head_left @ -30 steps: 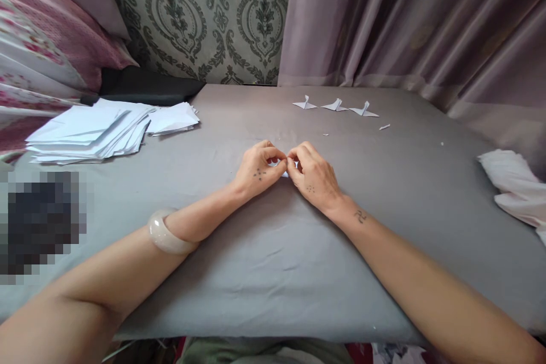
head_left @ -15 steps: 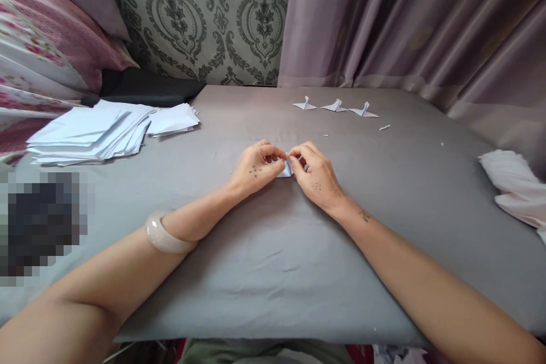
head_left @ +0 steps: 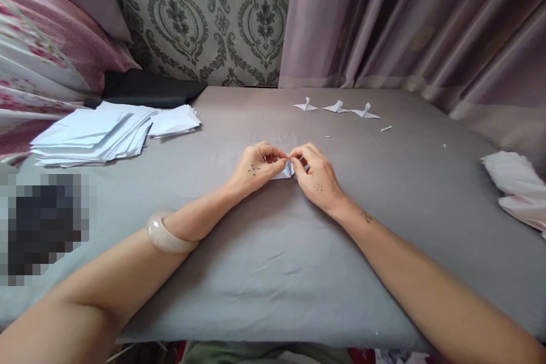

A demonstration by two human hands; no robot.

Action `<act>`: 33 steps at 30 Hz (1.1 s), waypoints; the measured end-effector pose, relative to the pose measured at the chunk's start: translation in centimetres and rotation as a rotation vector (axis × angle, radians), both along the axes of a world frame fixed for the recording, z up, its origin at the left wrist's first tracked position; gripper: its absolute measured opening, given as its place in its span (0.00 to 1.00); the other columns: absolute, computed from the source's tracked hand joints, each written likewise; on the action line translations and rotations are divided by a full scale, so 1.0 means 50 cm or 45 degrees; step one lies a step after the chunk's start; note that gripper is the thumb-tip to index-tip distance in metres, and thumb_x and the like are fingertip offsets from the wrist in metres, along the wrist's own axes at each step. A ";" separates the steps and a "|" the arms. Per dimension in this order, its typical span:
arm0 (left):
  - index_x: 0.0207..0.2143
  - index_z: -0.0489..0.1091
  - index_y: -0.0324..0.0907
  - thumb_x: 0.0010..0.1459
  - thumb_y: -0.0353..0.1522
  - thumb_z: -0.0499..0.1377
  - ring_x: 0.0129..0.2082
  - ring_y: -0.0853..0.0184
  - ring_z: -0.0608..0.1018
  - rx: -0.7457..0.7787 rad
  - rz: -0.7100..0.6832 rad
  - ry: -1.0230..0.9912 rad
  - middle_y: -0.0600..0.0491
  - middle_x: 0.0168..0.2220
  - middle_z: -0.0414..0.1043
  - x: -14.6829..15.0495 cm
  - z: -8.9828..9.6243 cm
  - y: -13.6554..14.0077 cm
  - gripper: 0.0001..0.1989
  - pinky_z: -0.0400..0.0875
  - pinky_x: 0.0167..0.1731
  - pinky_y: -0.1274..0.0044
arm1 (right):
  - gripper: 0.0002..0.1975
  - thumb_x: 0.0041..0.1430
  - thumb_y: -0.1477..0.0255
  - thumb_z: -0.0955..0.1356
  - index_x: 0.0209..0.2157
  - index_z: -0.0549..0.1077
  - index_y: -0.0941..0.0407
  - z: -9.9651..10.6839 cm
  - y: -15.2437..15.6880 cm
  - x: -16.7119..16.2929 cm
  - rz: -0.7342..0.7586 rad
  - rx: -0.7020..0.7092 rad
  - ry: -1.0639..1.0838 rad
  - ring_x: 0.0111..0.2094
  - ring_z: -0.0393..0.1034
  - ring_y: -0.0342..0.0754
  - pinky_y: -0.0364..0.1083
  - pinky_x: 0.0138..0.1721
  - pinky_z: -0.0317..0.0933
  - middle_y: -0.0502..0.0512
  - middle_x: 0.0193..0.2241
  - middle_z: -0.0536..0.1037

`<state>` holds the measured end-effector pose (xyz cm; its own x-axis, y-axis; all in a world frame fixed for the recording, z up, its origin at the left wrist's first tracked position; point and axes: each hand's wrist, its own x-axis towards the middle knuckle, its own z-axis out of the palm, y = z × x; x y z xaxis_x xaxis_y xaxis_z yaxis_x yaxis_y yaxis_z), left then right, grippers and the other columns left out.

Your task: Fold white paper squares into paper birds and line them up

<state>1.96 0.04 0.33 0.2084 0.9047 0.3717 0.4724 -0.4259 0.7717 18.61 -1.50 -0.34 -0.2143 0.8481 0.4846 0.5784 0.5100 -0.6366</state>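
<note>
Between my two hands, at the middle of the table, is a small folded white paper crane (head_left: 285,171), partly covered by my fingers. My left hand (head_left: 261,166) pinches its upper part between thumb and forefinger. From the other side my right hand (head_left: 313,170) pinches the same top part, fingertips nearly touching those of the left. Farther back three folded paper cranes stand in a row: a left one (head_left: 306,106), a middle one (head_left: 336,107) and a right one (head_left: 365,111).
Stacks of white paper sheets (head_left: 89,133) and smaller sheets (head_left: 176,121) lie at the left, before a black cloth (head_left: 149,89). A paper scrap (head_left: 386,128) lies right of the cranes. Crumpled white cloth (head_left: 514,176) sits at the right edge of the grey-covered table (head_left: 256,273).
Both hands keep almost the same pinch at the paper crane. A little more of its lower white part shows below my left fingers. The whole view has shifted very slightly.
</note>
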 end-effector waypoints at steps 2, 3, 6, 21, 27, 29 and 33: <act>0.30 0.75 0.41 0.52 0.32 0.63 0.28 0.72 0.69 0.050 0.037 0.009 0.55 0.27 0.67 -0.001 -0.004 0.003 0.04 0.66 0.31 0.78 | 0.06 0.62 0.74 0.60 0.34 0.68 0.54 0.000 0.000 0.000 0.002 0.005 0.002 0.33 0.66 0.45 0.43 0.31 0.57 0.53 0.35 0.70; 0.31 0.74 0.41 0.51 0.33 0.63 0.29 0.72 0.69 0.074 0.049 0.007 0.55 0.28 0.67 -0.002 -0.006 0.005 0.05 0.66 0.32 0.78 | 0.06 0.62 0.74 0.60 0.34 0.68 0.54 0.000 0.001 0.000 0.004 0.011 0.003 0.33 0.66 0.44 0.43 0.30 0.57 0.53 0.35 0.70; 0.36 0.74 0.41 0.51 0.34 0.65 0.32 0.71 0.69 0.116 0.023 -0.020 0.53 0.32 0.68 -0.005 -0.007 0.008 0.09 0.67 0.35 0.77 | 0.06 0.62 0.74 0.60 0.33 0.68 0.54 -0.003 0.003 0.000 0.009 0.038 0.009 0.32 0.64 0.44 0.43 0.30 0.57 0.52 0.34 0.70; 0.32 0.75 0.42 0.52 0.33 0.62 0.41 0.65 0.74 -0.005 -0.108 -0.004 0.51 0.40 0.73 -0.005 0.003 0.008 0.05 0.66 0.40 0.73 | 0.06 0.61 0.74 0.60 0.33 0.67 0.54 -0.002 0.000 0.000 0.008 0.028 0.007 0.33 0.66 0.45 0.44 0.30 0.59 0.54 0.34 0.71; 0.30 0.76 0.41 0.52 0.35 0.62 0.40 0.66 0.75 -0.061 -0.150 -0.042 0.49 0.41 0.74 -0.006 0.003 0.009 0.07 0.66 0.41 0.73 | 0.06 0.61 0.74 0.61 0.33 0.69 0.55 0.001 -0.001 0.001 0.003 0.023 0.021 0.32 0.67 0.44 0.44 0.31 0.59 0.53 0.34 0.73; 0.30 0.75 0.41 0.52 0.35 0.62 0.41 0.65 0.75 -0.066 -0.151 -0.048 0.48 0.42 0.74 -0.006 0.003 0.008 0.07 0.67 0.42 0.72 | 0.06 0.61 0.73 0.62 0.33 0.70 0.55 0.004 -0.003 0.001 -0.011 -0.008 0.033 0.31 0.67 0.44 0.44 0.31 0.59 0.53 0.33 0.73; 0.29 0.75 0.41 0.52 0.34 0.62 0.43 0.65 0.75 -0.031 -0.165 -0.079 0.48 0.42 0.73 -0.005 0.002 0.006 0.06 0.66 0.48 0.71 | 0.06 0.60 0.72 0.63 0.32 0.71 0.55 0.012 -0.008 0.000 -0.017 -0.071 0.075 0.29 0.67 0.43 0.43 0.28 0.60 0.54 0.32 0.74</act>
